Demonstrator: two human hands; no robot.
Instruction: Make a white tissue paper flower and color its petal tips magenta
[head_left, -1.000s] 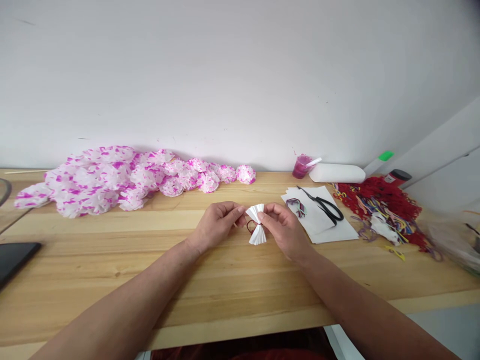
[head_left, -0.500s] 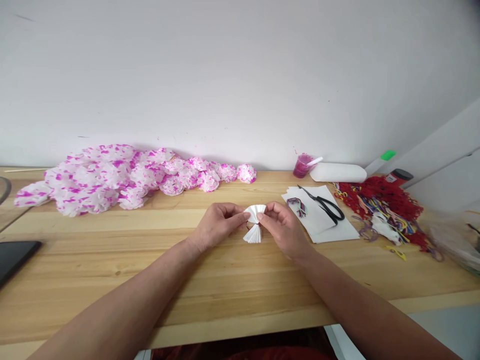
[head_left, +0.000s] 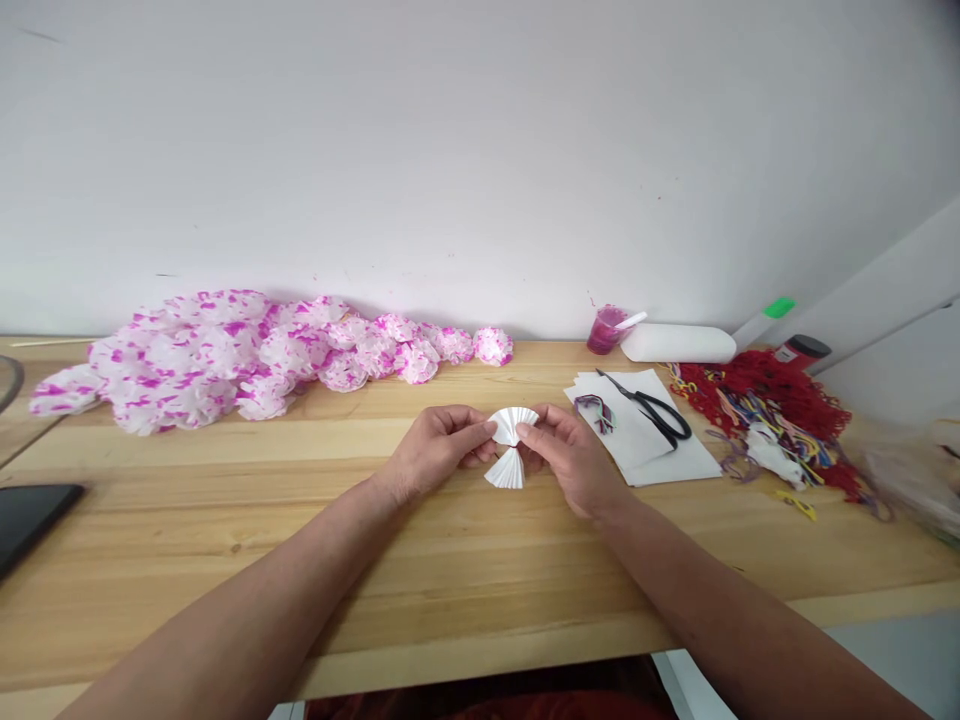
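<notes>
In closed pinches, the left hand (head_left: 435, 448) and right hand (head_left: 576, 458) hold the pleated paper (head_left: 505, 472) centrally. Scissors (head_left: 636, 395) on white sheets (head_left: 679, 466) lie close right; paper flowers (head_left: 202, 360) occupy far left. Tabletop (head_left: 480, 570) extends to the near edge (head_left: 480, 660).

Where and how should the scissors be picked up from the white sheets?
Probably by the black handle loops, from above and the near right. The scissors lie on the white sheets with their pointed blades angled far left and the loops toward the near right. The right hand is nearer, but it holds the pleated paper.
</notes>
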